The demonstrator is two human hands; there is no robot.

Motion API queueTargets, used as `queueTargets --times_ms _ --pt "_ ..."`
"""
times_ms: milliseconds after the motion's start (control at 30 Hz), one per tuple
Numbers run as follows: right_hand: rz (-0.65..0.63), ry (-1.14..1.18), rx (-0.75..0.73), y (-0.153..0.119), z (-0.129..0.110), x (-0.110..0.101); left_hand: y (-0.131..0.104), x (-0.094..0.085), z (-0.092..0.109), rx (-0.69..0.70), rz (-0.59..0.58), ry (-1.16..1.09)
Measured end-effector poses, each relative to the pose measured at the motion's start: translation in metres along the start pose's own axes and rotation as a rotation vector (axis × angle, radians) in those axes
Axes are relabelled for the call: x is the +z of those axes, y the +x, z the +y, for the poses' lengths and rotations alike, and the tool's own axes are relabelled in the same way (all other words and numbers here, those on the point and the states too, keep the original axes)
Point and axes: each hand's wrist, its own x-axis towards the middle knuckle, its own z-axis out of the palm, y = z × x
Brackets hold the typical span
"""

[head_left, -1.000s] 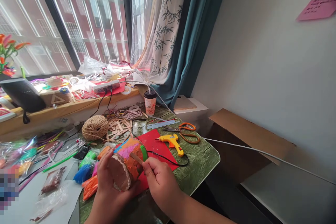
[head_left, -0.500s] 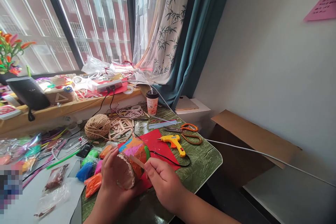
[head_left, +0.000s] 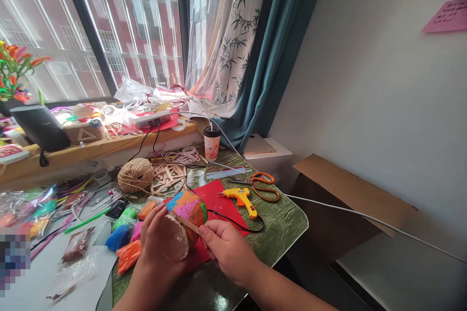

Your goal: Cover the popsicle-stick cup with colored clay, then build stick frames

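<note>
Clay-covered pot (head_left: 186,216) in 2 hands
Left hand (head_left: 158,245) cups it; right hand (head_left: 228,250) pinches a wooden stick (head_left: 189,226) (touching the pot).

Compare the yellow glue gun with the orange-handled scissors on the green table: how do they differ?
The yellow glue gun lies partly on the red paper sheet; the orange-handled scissors lie on bare green table. The gun trails a black cord; the scissors have none. The gun sits nearer the person's right hand. Both lie flat, untouched.
</note>
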Motion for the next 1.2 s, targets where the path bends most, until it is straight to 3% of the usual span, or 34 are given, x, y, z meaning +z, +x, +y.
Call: queueTargets --times_ms 167,333,600,800,967,1100,1200 --pt "0.003 0.101 0.045 -0.001 -0.001 0.004 0.001 0.0 -0.002 0.052 0.008 0.02" --pt "0.029 0.173 0.036 -0.006 0.0 0.01 0.0 -0.001 0.013 -0.087 -0.035 -0.035" --pt "0.224 -0.275 -0.255 -0.017 0.003 0.004 -0.006 0.0 0.01 -0.101 -0.043 -0.023" --pt "0.033 0.277 0.104 -0.01 -0.001 0.012 -0.003 0.008 -0.003 0.009 0.07 -0.023" --pt "0.036 0.279 0.151 -0.005 0.001 0.016 -0.002 0.011 -0.004 0.061 0.112 -0.005" --pt "0.086 -0.029 -0.018 -0.008 -0.005 0.006 -0.004 0.003 0.002 -0.022 0.003 -0.026" --pt "0.216 -0.229 -0.262 -0.012 -0.007 -0.004 -0.005 -0.002 0.012 -0.234 -0.101 -0.125"
